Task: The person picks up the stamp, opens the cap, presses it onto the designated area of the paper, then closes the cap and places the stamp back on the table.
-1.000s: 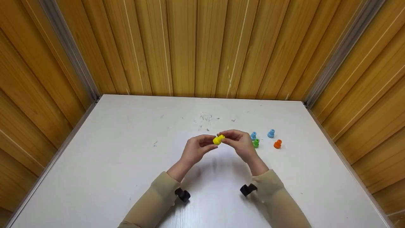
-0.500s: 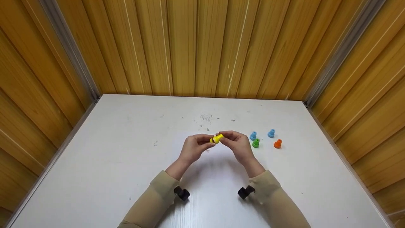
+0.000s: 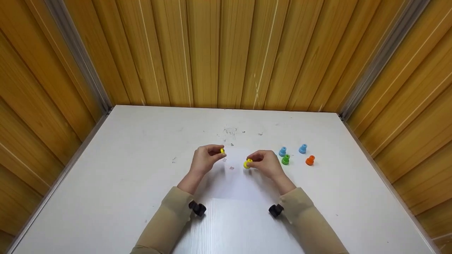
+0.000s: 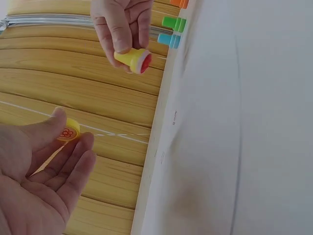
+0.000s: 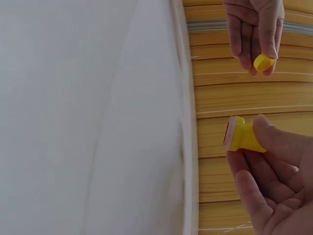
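My left hand (image 3: 202, 161) pinches a yellow stamp cap (image 4: 72, 130) between thumb and fingers; a red flower picture shows on its flat end. A yellow toy stamp (image 5: 248, 137) is in my right hand (image 3: 267, 164), gripped by its narrow handle. Its red stamping face (image 4: 145, 63) is uncovered and, in the head view, points down toward the table. Both hands are raised over a white sheet of paper (image 3: 236, 188), a short gap apart. Two small reddish prints (image 3: 231, 168) mark the sheet between them.
Right of my right hand stand two blue stamps (image 3: 303, 149), a green stamp (image 3: 285, 159) and an orange stamp (image 3: 310, 160). The white table (image 3: 141, 141) carries dark smudges (image 3: 230, 131) toward the back. Wood-patterned walls (image 3: 226, 53) enclose it at the back and sides.
The cap has come off the yellow stamp. My left hand has moved left with the cap, while my right hand has turned the stamp face down and lowered it slightly.
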Tool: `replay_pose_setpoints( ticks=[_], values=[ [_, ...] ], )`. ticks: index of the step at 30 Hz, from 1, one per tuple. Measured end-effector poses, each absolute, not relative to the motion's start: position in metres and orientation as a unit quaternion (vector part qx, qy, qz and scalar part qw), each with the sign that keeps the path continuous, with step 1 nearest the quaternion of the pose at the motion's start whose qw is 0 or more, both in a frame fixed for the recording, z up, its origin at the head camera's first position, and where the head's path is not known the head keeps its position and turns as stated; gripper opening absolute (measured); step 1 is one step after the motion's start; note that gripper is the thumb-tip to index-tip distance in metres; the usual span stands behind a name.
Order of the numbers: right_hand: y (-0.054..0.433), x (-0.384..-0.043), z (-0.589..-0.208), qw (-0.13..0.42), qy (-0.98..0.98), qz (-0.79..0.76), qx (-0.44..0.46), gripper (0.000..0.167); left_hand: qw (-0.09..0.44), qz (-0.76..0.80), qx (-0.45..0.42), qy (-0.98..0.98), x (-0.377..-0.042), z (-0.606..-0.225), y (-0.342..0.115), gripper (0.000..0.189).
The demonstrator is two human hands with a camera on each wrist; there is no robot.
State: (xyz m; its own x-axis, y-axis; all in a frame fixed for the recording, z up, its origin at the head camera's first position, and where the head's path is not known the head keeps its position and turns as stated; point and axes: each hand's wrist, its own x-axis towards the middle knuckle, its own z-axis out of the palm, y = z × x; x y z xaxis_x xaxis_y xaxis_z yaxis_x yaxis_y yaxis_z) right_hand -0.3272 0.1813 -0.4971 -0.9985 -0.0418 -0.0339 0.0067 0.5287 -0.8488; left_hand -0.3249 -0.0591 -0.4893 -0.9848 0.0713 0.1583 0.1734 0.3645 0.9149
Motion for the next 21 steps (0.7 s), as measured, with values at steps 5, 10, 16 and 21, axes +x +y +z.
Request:
replay_pose_setpoints(
  ticks=[5, 10, 16, 21],
  values=[
    [0.181, -0.334, -0.498, 0.069, 0.906, -0.417, -0.039, 0.018, 0.037, -0.554, -0.061, -0.829, -0.328, -0.490, -0.060, 0.031],
    [0.175, -0.335, -0.493, 0.097, 0.922, -0.371, -0.054, 0.018, 0.034, -0.550, -0.059, -0.832, -0.331, -0.490, -0.061, 0.031],
    [0.165, -0.334, -0.490, 0.098, 0.938, -0.325, -0.070, 0.018, 0.042, -0.552, -0.059, -0.831, -0.330, -0.491, -0.066, 0.029],
    [0.164, -0.332, -0.493, 0.099, 0.942, -0.313, -0.073, 0.018, 0.044, -0.555, -0.056, -0.829, -0.329, -0.492, -0.068, 0.029]
  ],
)
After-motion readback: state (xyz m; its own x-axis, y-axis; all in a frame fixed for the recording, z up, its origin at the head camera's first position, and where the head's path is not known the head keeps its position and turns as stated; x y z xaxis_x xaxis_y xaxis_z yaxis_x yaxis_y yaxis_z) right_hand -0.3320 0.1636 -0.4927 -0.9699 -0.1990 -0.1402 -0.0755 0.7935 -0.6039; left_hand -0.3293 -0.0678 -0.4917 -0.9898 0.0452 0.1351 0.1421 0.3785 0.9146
